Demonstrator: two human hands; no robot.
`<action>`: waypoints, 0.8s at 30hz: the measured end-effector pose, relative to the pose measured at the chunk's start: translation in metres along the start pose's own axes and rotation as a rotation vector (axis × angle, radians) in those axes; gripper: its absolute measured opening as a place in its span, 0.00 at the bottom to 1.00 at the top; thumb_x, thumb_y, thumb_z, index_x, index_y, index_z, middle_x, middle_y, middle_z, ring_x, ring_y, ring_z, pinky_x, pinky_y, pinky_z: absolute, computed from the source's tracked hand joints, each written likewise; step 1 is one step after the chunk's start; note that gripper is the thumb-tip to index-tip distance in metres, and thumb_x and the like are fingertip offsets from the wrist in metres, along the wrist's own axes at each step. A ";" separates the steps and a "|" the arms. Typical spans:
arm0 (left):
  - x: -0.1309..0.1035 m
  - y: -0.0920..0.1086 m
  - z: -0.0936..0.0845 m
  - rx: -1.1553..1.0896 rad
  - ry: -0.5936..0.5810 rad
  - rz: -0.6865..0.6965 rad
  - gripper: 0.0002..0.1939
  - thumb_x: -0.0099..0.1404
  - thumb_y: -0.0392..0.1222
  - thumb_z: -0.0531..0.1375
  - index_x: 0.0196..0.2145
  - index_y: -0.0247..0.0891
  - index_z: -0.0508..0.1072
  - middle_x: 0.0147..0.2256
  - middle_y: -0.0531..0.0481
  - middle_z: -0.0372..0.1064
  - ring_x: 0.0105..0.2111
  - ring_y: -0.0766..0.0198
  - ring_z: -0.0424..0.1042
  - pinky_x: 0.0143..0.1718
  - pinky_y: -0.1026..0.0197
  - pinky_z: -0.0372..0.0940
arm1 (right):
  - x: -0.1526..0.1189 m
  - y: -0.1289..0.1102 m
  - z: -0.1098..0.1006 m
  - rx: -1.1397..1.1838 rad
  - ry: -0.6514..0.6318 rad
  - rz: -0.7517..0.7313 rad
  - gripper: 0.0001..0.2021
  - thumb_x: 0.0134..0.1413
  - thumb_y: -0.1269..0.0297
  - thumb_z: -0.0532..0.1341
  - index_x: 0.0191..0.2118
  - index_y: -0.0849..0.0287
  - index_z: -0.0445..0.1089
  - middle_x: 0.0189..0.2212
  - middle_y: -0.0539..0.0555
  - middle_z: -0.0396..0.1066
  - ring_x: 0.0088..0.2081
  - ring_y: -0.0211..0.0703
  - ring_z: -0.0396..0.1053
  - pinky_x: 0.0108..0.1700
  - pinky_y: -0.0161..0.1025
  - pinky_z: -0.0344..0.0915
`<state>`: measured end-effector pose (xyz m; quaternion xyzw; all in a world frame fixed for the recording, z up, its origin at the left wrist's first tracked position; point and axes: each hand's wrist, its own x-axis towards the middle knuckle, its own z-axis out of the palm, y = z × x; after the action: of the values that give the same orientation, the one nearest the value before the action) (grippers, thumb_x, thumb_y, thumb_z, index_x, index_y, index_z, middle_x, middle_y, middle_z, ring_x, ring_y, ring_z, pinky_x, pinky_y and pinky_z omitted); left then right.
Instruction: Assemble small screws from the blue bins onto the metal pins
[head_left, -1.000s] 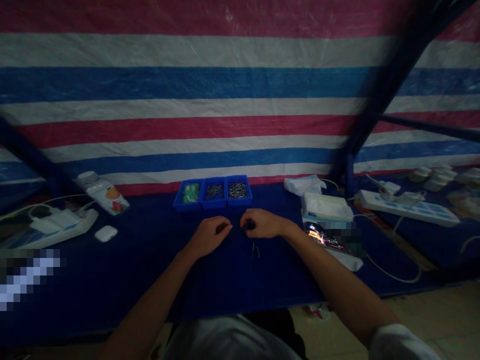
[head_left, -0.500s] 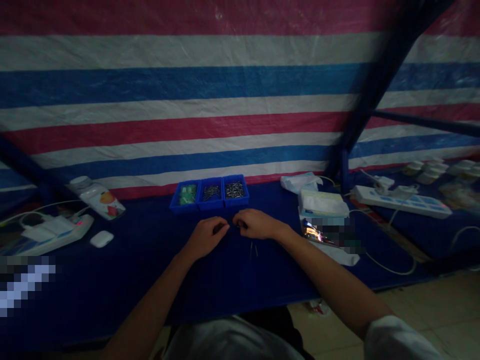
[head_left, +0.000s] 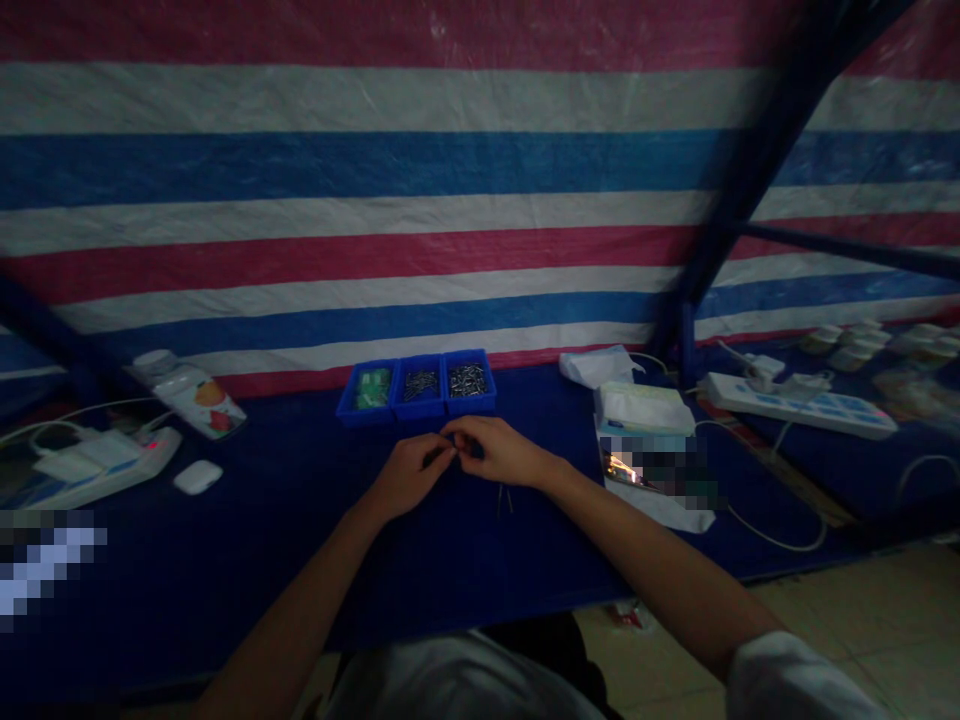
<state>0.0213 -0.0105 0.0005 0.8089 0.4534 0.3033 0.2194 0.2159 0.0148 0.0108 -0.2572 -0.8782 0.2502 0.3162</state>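
My left hand (head_left: 411, 474) and my right hand (head_left: 498, 450) meet fingertip to fingertip over the dark blue table (head_left: 450, 570). Both are closed in a pinch; whatever lies between the fingers is too small and dark to name. Just behind them stand three joined blue trays: one with green packets (head_left: 373, 388), a middle one with small metal parts (head_left: 421, 385), and a right one with shiny metal pieces (head_left: 468, 381). Two thin metal pins (head_left: 505, 500) lie on the table below my right wrist.
To the left are a white bottle (head_left: 196, 395), a white case (head_left: 198, 477) and a power strip (head_left: 142, 460) with chargers. On the right lie a tissue pack (head_left: 645, 410), a phone (head_left: 626, 467), cables and another power strip (head_left: 802, 405). A dark blue post (head_left: 750, 190) slants up behind.
My right hand has moved left, closing the gap, and its fingertips now meet those of my left hand. The left hand has barely moved.
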 end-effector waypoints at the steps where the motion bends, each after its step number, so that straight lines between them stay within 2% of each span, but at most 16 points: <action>1: 0.000 0.000 0.000 -0.011 0.006 0.000 0.11 0.67 0.41 0.54 0.34 0.37 0.76 0.30 0.52 0.73 0.27 0.65 0.68 0.32 0.63 0.61 | 0.000 0.000 0.001 0.007 0.014 -0.003 0.19 0.50 0.75 0.58 0.50 0.60 0.66 0.35 0.52 0.70 0.35 0.37 0.68 0.38 0.35 0.63; 4: 0.000 0.001 -0.002 -0.054 0.041 -0.015 0.12 0.67 0.43 0.54 0.32 0.37 0.75 0.28 0.53 0.71 0.26 0.65 0.68 0.30 0.64 0.59 | 0.001 0.000 0.001 -0.001 0.066 0.038 0.16 0.53 0.71 0.58 0.50 0.60 0.68 0.36 0.54 0.71 0.36 0.39 0.68 0.39 0.36 0.63; 7: 0.000 0.002 -0.004 -0.098 0.078 -0.052 0.11 0.66 0.45 0.55 0.34 0.37 0.74 0.26 0.54 0.70 0.26 0.65 0.67 0.28 0.64 0.59 | 0.003 0.002 -0.001 0.009 0.095 0.129 0.08 0.57 0.65 0.59 0.40 0.61 0.72 0.33 0.53 0.72 0.33 0.38 0.68 0.37 0.36 0.62; 11: -0.001 0.003 -0.005 -0.105 0.103 -0.054 0.11 0.66 0.46 0.56 0.35 0.37 0.74 0.26 0.54 0.70 0.26 0.65 0.67 0.28 0.64 0.59 | 0.005 0.003 -0.001 0.190 0.091 0.247 0.09 0.58 0.61 0.58 0.34 0.61 0.72 0.25 0.49 0.68 0.27 0.35 0.63 0.31 0.34 0.57; 16: -0.002 0.003 -0.004 -0.150 0.149 -0.062 0.10 0.66 0.46 0.56 0.37 0.38 0.73 0.29 0.53 0.72 0.27 0.64 0.70 0.30 0.64 0.62 | 0.008 0.004 0.004 0.428 0.144 0.321 0.08 0.55 0.60 0.59 0.33 0.60 0.70 0.25 0.48 0.67 0.27 0.36 0.63 0.31 0.35 0.58; 20: -0.002 -0.002 -0.004 -0.222 0.357 -0.092 0.13 0.66 0.46 0.57 0.45 0.38 0.69 0.34 0.50 0.71 0.29 0.64 0.70 0.31 0.63 0.64 | 0.012 0.006 0.003 0.642 0.203 0.385 0.10 0.50 0.58 0.63 0.36 0.59 0.69 0.27 0.48 0.68 0.26 0.35 0.64 0.32 0.36 0.59; 24: -0.002 -0.004 -0.008 -0.289 0.554 -0.092 0.14 0.66 0.47 0.56 0.46 0.38 0.66 0.34 0.50 0.69 0.24 0.68 0.66 0.26 0.65 0.61 | 0.012 0.008 0.001 0.658 0.172 0.487 0.14 0.51 0.53 0.61 0.26 0.60 0.67 0.19 0.46 0.63 0.21 0.32 0.59 0.27 0.34 0.54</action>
<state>0.0127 -0.0094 0.0031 0.6345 0.4842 0.5631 0.2140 0.2099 0.0278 0.0104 -0.3623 -0.6355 0.5627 0.3851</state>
